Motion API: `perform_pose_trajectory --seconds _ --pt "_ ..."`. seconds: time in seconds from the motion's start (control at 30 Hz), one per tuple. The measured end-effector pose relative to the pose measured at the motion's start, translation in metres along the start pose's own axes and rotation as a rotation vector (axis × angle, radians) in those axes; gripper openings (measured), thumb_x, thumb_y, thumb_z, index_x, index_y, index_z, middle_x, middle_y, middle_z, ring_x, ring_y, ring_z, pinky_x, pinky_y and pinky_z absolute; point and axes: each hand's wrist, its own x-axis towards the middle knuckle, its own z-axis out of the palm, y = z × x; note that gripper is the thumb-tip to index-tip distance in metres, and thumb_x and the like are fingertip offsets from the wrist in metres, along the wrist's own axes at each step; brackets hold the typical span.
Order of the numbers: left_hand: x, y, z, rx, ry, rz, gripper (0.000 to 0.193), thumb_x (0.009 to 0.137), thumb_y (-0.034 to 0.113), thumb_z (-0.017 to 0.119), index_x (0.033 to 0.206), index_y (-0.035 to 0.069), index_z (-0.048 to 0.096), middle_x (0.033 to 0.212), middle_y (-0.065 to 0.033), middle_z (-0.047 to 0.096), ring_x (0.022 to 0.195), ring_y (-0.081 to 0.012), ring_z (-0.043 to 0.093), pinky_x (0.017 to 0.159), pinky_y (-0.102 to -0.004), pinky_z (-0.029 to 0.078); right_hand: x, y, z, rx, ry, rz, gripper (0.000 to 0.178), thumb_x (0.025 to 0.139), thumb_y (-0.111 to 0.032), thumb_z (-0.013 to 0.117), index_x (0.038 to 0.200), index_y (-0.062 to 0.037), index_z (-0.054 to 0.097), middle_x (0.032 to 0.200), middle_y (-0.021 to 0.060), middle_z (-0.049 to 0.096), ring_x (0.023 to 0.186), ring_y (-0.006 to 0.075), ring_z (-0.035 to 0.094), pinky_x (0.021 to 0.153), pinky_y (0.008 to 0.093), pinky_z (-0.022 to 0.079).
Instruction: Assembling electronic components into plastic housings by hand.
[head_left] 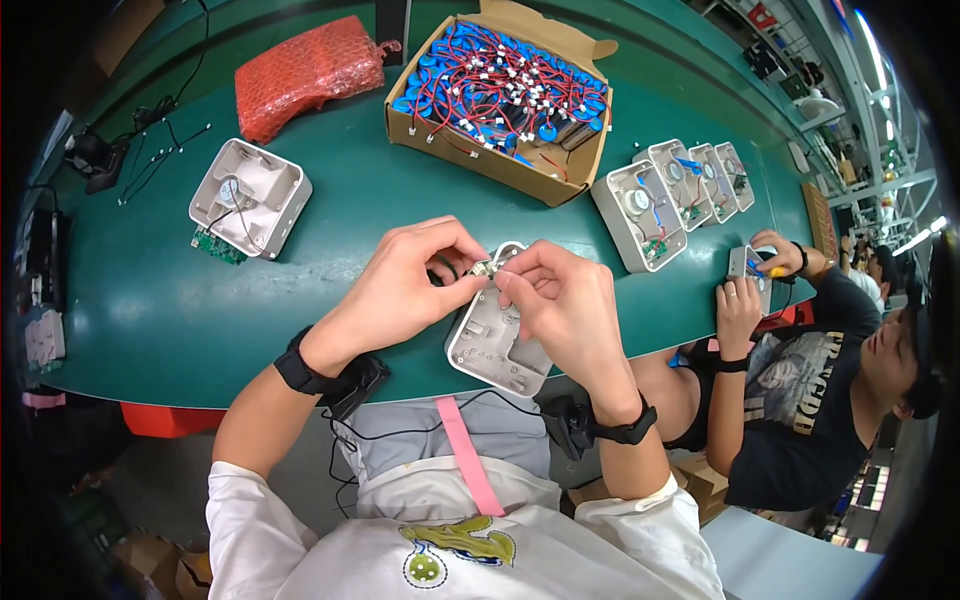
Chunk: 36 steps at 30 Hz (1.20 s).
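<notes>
Over an open white plastic housing (487, 345) at the table's near edge, my two hands meet. My left hand (415, 275) pinches a small circuit board (483, 268) between thumb and forefinger. Close against it, my right hand (565, 305) has thumb and forefinger closed at a small white connector (497, 262) beside the board. Whether the connector sits in the board's socket is too small to tell. My fingers hide part of the board and the far part of the housing. The housing lies with its hollow side up, showing screw posts inside.
A cardboard box (490, 155) of blue battery packs with red wires stands ahead. Left of it lies a red bubble-wrap bundle (308, 75). Another housing (250, 200) with a green board sits left. Several filled housings (640, 215) line the right, near a co-worker's hands (740, 310).
</notes>
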Motion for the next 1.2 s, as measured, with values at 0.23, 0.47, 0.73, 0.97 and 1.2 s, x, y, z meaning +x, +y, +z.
perform_pose_trajectory --seconds 0.23,0.47,0.73,0.97,1.2 --pt "-0.002 -0.002 0.001 0.043 0.032 0.067 0.015 0.091 -0.001 0.078 0.104 -0.004 0.072 0.099 -0.0070 0.069 0.087 -0.0131 0.069 0.077 -0.0263 0.058 0.003 -0.004 0.001 0.058 -0.042 0.129 0.012 0.097 -0.006 0.073 0.095 0.0056 0.071 0.076 0.0081 0.075 0.053 0.0071 0.061 0.049 0.0240 0.046" --pt "-0.005 -0.002 0.006 0.158 0.092 0.230 0.017 0.086 -0.005 0.079 0.102 -0.005 0.073 0.097 -0.0110 0.071 0.084 -0.0195 0.071 0.075 -0.0310 0.059 0.001 -0.003 0.004 0.109 -0.031 0.148 0.010 0.097 -0.004 0.071 0.095 0.0057 0.070 0.074 0.0071 0.073 0.053 0.0070 0.060 0.049 0.0243 0.046" --pt "-0.008 0.001 0.010 0.273 0.145 0.300 0.019 0.085 -0.007 0.078 0.103 -0.005 0.074 0.098 -0.0127 0.072 0.084 -0.0230 0.072 0.075 -0.0323 0.058 0.001 -0.001 0.014 0.068 0.035 0.067 0.008 0.097 -0.001 0.069 0.094 0.0060 0.068 0.071 0.0075 0.071 0.052 0.0077 0.060 0.048 0.0255 0.044" --pt "-0.004 0.000 0.006 0.227 0.107 0.301 0.020 0.085 -0.007 0.078 0.105 -0.006 0.074 0.098 -0.0134 0.072 0.086 -0.0240 0.072 0.076 -0.0324 0.058 0.004 0.002 0.015 0.048 0.053 0.041 0.007 0.097 0.000 0.068 0.093 0.0062 0.068 0.070 0.0073 0.071 0.051 0.0081 0.060 0.047 0.0266 0.044" --pt "-0.004 0.000 0.010 0.158 0.081 0.250 0.017 0.087 -0.006 0.078 0.104 -0.006 0.074 0.098 -0.0130 0.072 0.086 -0.0217 0.072 0.077 -0.0311 0.059 0.000 0.004 0.006 -0.051 0.082 -0.017 0.006 0.096 -0.001 0.070 0.097 0.0048 0.069 0.073 0.0110 0.073 0.051 0.0129 0.062 0.048 0.0303 0.047"
